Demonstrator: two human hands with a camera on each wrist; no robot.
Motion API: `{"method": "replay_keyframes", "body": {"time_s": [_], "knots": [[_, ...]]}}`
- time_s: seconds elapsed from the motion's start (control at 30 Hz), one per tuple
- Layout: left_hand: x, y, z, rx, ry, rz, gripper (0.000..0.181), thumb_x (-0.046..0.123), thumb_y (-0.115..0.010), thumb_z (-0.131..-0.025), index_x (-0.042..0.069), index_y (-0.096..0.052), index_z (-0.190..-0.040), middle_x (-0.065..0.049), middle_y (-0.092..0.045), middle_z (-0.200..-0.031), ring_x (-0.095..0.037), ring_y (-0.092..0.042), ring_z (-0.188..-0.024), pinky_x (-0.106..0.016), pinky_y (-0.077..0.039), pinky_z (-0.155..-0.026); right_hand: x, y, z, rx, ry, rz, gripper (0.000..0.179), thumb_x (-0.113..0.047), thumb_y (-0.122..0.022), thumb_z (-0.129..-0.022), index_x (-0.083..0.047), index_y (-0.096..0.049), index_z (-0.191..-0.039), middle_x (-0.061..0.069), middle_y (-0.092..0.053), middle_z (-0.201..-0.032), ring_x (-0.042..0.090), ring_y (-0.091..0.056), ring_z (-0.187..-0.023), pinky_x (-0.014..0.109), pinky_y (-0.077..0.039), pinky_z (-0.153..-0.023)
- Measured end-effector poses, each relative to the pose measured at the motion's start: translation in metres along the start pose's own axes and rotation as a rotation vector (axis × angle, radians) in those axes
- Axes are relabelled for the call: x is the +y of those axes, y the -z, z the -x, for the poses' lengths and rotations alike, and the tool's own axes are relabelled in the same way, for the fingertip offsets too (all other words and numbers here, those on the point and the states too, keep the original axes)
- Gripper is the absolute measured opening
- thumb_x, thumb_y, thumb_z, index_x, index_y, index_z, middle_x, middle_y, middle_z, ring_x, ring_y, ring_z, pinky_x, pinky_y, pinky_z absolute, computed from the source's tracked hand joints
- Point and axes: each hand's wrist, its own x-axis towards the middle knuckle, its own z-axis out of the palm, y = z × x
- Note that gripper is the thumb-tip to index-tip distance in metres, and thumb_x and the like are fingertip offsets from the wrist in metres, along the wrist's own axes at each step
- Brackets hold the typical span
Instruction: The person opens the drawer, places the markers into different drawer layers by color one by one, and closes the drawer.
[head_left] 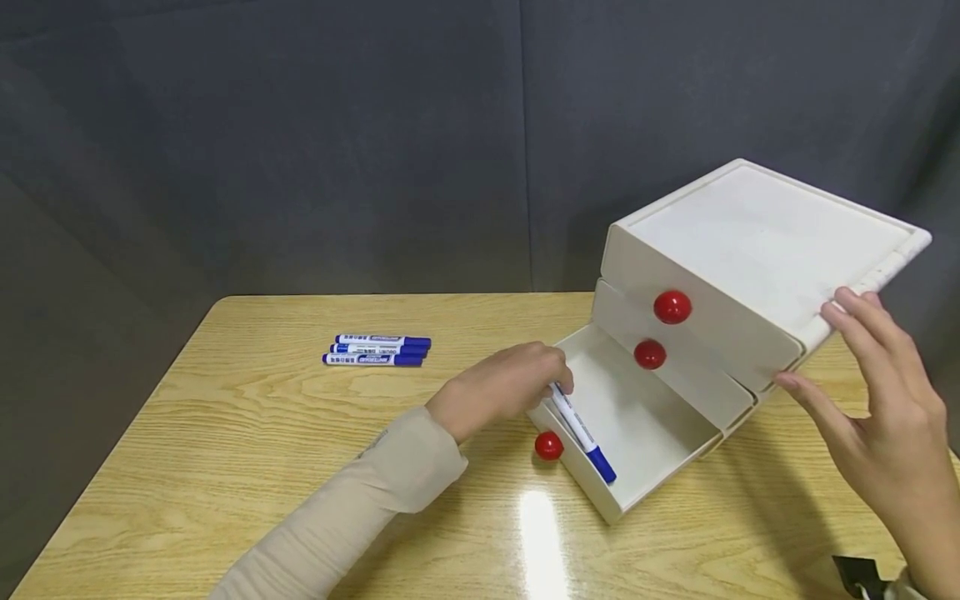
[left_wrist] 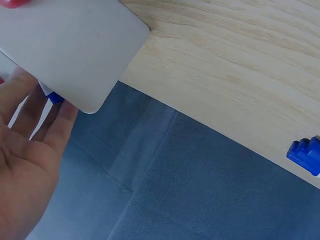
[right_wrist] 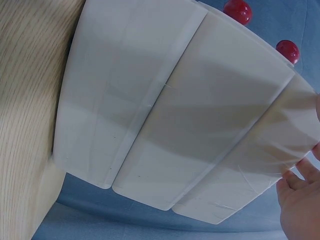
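Observation:
A white three-tier drawer unit [head_left: 772, 242] with red round knobs stands at the right, its bottom drawer [head_left: 645, 425] pulled out. My left hand [head_left: 517, 379] reaches over that drawer's front corner and pinches one end of a white whiteboard marker [head_left: 573, 429]. The marker slants along the inside of the drawer front, its blue cap low toward the near corner. In the left wrist view the drawer front hides most of the marker. My right hand [head_left: 888, 408] rests fairly straight fingers on the unit's top right edge, the thumb near its front corner.
Several blue-capped whiteboard markers [head_left: 378, 350] lie side by side on the wooden table [head_left: 247, 467], left of the drawer unit. Behind the table hangs a dark grey curtain [head_left: 337, 150]. The two upper drawers, with red knobs [head_left: 672, 307], are closed.

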Motion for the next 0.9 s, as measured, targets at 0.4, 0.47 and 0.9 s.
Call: {"method": "replay_keyframes", "body": {"time_s": [0.4,0.47,0.9], "knots": [[-0.008,0.001,-0.004,-0.026,0.004,0.159,0.023,0.001,-0.064,-0.094,0.010,-0.076,-0.111,-0.003,-0.073,-0.116,-0.013,-0.062,-0.098,-0.021,-0.054,-0.091,0.000,-0.001,0.000,-0.001,0.000,-0.010,0.078,-0.058,-0.054,-0.093,0.012,-0.057,-0.128,0.037,-0.053,-0.132,0.032,-0.042,-0.142,0.027,-0.029,-0.122],[-0.009,0.001,-0.004,-0.023,0.004,0.161,0.022,0.002,-0.064,-0.094,0.009,-0.076,-0.111,-0.003,-0.073,-0.116,-0.013,-0.062,-0.099,-0.021,-0.054,-0.091,0.000,-0.001,0.000,0.010,-0.003,-0.018,0.078,-0.058,-0.054,-0.093,0.013,-0.057,-0.127,0.036,-0.054,-0.132,0.033,-0.043,-0.142,0.027,-0.030,-0.122],[-0.010,0.001,-0.006,-0.025,-0.010,0.136,0.025,-0.001,-0.064,-0.094,0.007,-0.074,-0.115,-0.004,-0.072,-0.119,-0.016,-0.064,-0.113,-0.025,-0.052,-0.100,-0.001,0.000,0.000,0.010,-0.014,-0.009,0.079,-0.059,-0.054,-0.092,0.012,-0.057,-0.127,0.037,-0.054,-0.132,0.034,-0.043,-0.141,0.028,-0.029,-0.122]]}}
